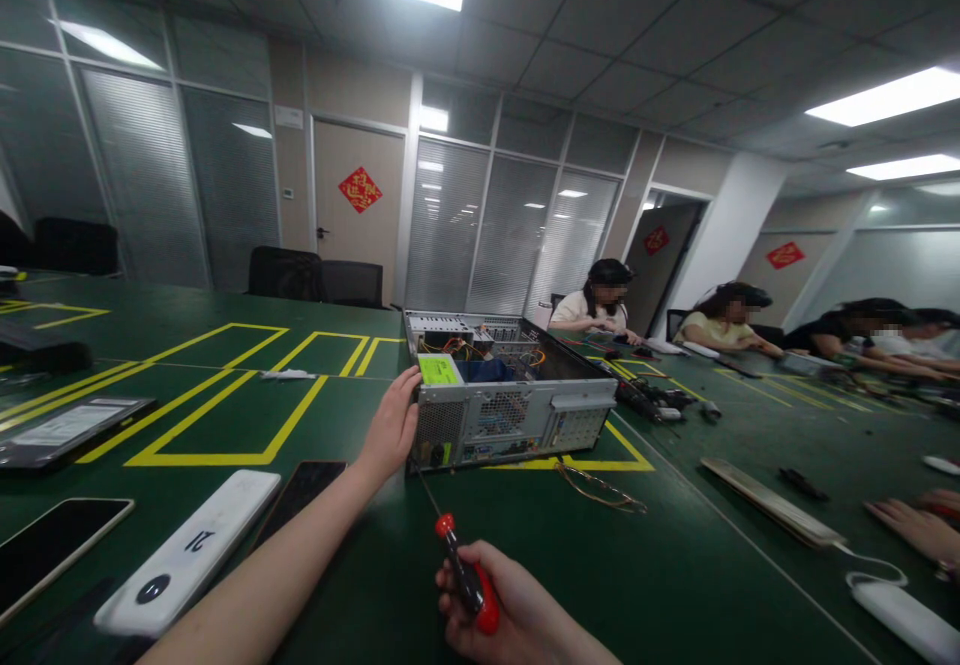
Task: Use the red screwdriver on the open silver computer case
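An open desktop computer case (517, 415) lies on the green table, its rear panel facing me. Inside it I see coloured wires and a power supply with a bright green label (439, 370). My left hand (396, 415) grips the case's left rear corner, fingertips near the top edge. In my right hand (491, 595) is a screwdriver (466, 575) with a red and black handle. Its shaft points up and away, the tip near the lower left corner of the rear panel. Whether the tip touches the case I cannot tell.
A white device marked 21 (196, 550), a phone (56, 550) and a hard drive (75, 430) lie left. Thin wires (600, 485) lie before the case. A pale bar (769, 500) and another person's hand (919, 525) are right. Several people sit beyond.
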`<control>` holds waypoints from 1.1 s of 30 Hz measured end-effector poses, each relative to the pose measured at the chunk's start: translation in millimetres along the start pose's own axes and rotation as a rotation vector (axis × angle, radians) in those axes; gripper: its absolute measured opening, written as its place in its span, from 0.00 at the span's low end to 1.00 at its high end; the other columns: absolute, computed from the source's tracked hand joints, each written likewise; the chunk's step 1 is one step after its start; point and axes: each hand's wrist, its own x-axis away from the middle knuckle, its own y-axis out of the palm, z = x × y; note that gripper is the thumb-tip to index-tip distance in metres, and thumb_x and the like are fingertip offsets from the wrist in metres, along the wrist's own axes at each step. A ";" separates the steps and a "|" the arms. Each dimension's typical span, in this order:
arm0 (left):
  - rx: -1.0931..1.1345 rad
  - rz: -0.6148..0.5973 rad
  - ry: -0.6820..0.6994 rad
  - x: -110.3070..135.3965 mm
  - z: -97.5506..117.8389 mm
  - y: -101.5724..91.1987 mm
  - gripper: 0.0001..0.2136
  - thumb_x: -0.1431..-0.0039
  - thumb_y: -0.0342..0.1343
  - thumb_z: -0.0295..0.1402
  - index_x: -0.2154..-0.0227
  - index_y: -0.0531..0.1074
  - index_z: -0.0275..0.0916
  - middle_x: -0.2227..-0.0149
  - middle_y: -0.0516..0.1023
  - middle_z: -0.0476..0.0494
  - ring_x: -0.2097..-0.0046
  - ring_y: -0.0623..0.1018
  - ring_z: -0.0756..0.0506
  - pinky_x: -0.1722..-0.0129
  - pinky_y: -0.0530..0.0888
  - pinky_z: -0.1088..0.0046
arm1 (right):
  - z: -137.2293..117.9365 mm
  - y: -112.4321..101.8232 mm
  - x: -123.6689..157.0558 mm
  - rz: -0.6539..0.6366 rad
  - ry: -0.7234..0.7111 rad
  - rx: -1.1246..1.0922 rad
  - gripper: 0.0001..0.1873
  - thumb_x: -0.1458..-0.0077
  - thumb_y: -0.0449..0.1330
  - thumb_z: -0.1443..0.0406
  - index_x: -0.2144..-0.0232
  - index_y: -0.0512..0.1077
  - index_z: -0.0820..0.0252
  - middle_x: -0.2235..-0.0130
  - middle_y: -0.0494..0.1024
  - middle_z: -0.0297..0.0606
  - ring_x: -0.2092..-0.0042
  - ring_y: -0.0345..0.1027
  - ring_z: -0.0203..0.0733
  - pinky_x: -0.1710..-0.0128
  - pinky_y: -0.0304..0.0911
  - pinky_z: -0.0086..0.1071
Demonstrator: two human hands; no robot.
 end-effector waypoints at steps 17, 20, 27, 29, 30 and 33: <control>0.011 -0.003 -0.010 -0.4 1.6 -0.7 0.20 0.36 0.37 0.32 0.42 0.52 0.40 0.40 0.57 0.38 0.38 0.58 0.43 0.39 0.58 0.55 | -5.6 2.2 4.9 0.036 -0.053 -0.068 0.08 0.46 0.54 0.65 0.73 0.65 0.66 0.78 0.67 0.35 0.80 0.56 0.25 0.84 0.47 0.15; 0.007 -0.004 -0.007 -0.7 2.3 -1.3 0.20 0.36 0.38 0.32 0.42 0.52 0.40 0.40 0.57 0.38 0.38 0.58 0.43 0.39 0.58 0.55 | -5.3 1.8 4.1 0.023 -0.010 -0.037 0.11 0.45 0.53 0.63 0.72 0.66 0.68 0.79 0.68 0.35 0.79 0.60 0.27 0.83 0.51 0.16; 0.010 -0.010 -0.009 -0.8 1.0 -0.7 0.20 0.36 0.37 0.33 0.42 0.52 0.40 0.40 0.57 0.37 0.38 0.58 0.42 0.40 0.58 0.53 | -4.4 1.3 3.9 -0.063 0.051 0.034 0.19 0.41 0.48 0.57 0.61 0.69 0.68 0.76 0.71 0.36 0.79 0.65 0.32 0.84 0.56 0.20; 0.011 -0.007 -0.002 -0.7 0.6 -0.3 0.20 0.36 0.37 0.33 0.42 0.52 0.40 0.40 0.57 0.37 0.38 0.58 0.42 0.40 0.58 0.54 | -5.2 0.1 4.1 -0.086 0.040 0.008 0.17 0.42 0.49 0.58 0.62 0.69 0.66 0.77 0.71 0.36 0.81 0.61 0.29 0.86 0.50 0.17; 0.010 -0.006 -0.001 -0.6 0.5 -0.2 0.20 0.36 0.37 0.33 0.42 0.52 0.40 0.40 0.57 0.38 0.38 0.58 0.42 0.40 0.58 0.54 | -5.7 -0.6 4.2 -0.088 0.025 -0.009 0.16 0.42 0.50 0.58 0.64 0.69 0.66 0.77 0.70 0.35 0.81 0.60 0.27 0.87 0.47 0.15; 0.007 -0.004 -0.002 -0.3 0.5 -0.3 0.20 0.36 0.37 0.33 0.42 0.52 0.40 0.40 0.57 0.38 0.38 0.58 0.42 0.40 0.58 0.54 | -7.1 -1.6 4.8 -0.063 -0.013 -0.038 0.11 0.44 0.53 0.61 0.71 0.67 0.65 0.76 0.69 0.34 0.82 0.55 0.23 0.87 0.42 0.12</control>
